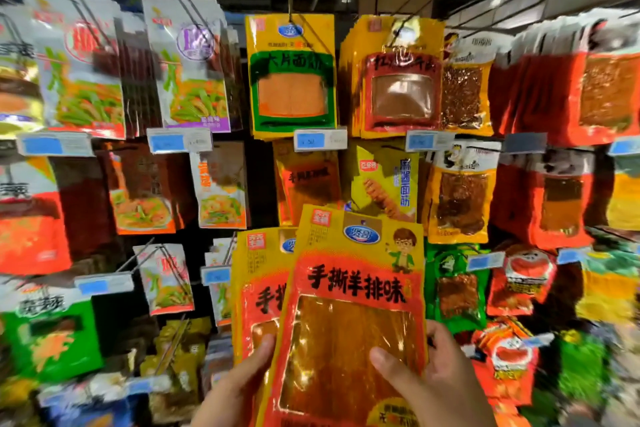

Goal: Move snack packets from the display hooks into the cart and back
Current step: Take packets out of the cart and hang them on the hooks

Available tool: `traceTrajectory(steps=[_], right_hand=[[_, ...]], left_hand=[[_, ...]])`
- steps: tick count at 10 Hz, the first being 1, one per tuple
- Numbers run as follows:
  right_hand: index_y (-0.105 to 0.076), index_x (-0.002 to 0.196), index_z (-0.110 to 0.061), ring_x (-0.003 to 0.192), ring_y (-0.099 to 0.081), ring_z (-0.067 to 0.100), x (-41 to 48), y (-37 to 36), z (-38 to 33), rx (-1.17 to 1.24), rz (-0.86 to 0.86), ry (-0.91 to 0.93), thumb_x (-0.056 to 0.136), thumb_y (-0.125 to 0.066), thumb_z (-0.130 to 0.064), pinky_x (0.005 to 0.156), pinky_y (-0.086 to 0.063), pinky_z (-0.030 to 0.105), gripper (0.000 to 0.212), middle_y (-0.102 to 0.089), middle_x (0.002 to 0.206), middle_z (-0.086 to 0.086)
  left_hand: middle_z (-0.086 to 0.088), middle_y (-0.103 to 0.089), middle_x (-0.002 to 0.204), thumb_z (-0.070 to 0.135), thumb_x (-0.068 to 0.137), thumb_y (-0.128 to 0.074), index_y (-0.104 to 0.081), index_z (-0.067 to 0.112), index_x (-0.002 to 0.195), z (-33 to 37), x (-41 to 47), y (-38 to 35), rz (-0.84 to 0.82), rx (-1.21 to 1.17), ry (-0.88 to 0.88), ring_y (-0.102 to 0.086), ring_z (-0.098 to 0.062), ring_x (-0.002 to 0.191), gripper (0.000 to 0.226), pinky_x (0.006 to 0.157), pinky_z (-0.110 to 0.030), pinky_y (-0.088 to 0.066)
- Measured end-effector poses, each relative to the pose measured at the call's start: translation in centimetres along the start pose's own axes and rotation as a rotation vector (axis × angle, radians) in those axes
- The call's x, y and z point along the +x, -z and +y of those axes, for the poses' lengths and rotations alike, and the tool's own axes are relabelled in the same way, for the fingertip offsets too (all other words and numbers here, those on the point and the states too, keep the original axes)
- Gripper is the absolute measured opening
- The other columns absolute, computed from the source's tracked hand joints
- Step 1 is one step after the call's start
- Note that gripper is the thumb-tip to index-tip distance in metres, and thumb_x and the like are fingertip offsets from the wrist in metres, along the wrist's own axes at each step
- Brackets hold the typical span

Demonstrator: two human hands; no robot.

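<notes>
Right hand (440, 381), at 5 o'clock in the view, grasps the front packet (353, 288) by its lower right edge, with the thumb laid across the clear window and the fingers curled behind. Left hand (235, 388), at 7 o'clock, pinches the rear packet (258, 288), its thumb pressed on the face near the lower edge. The rear packet's right half is covered by the front one.

Both packets stand nearly upright before the display wall, the front one tipped slightly to the right. Its top edge overlaps the foot of a yellow hanging packet (384, 184) at 12 o'clock. At 3 o'clock a green packet (453, 288) hangs just beside its right edge.

At 9 o'clock a price tag (216, 276) sits close to the rear packet's left edge, with a narrow dark gap beyond it before a white packet (169, 277). Higher, at 12 o'clock, a wire hook (301, 28) carries a green-framed packet (291, 80), well apart from the held pair.
</notes>
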State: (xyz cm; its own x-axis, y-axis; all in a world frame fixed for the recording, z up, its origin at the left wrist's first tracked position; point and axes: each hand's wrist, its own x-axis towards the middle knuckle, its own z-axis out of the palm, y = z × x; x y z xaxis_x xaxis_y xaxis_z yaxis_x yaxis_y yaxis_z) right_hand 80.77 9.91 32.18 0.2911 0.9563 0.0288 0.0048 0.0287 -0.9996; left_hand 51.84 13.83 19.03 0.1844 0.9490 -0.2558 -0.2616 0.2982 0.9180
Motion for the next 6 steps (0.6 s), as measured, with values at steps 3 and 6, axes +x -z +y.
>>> traceTrajectory(steps=[3, 6], right_hand=[[-0.053, 0.124, -0.026, 0.099, -0.071, 0.008, -2.2, 3.6, 2.3, -0.128, -0.081, 0.036, 0.050, -0.084, -0.056, 0.091, -0.055, 0.036, 0.086, -0.076, 0.105, -0.007], [-0.046, 0.133, -0.032, 0.109, -0.067, 0.014, -1.4, 4.0, 2.5, -0.170, -0.110, 0.028, 0.055, -0.079, -0.065, 0.104, -0.049, 0.050, 0.091, -0.073, 0.112, -0.010]], left_hand=[[-0.033, -0.073, 0.091, 0.004, 0.061, -0.086, -0.079, 0.005, 0.107, 7.7, -2.0, -11.2, -0.152, -0.095, 0.172, -0.073, -0.038, 0.077, 0.046, 0.081, -0.059, -0.060], [-0.024, -0.074, 0.117, 0.043, 0.063, -0.094, -0.078, 0.020, 0.111, 6.5, -2.2, -8.5, -0.052, -0.035, -0.026, -0.074, -0.045, 0.102, 0.055, 0.082, -0.055, -0.061]])
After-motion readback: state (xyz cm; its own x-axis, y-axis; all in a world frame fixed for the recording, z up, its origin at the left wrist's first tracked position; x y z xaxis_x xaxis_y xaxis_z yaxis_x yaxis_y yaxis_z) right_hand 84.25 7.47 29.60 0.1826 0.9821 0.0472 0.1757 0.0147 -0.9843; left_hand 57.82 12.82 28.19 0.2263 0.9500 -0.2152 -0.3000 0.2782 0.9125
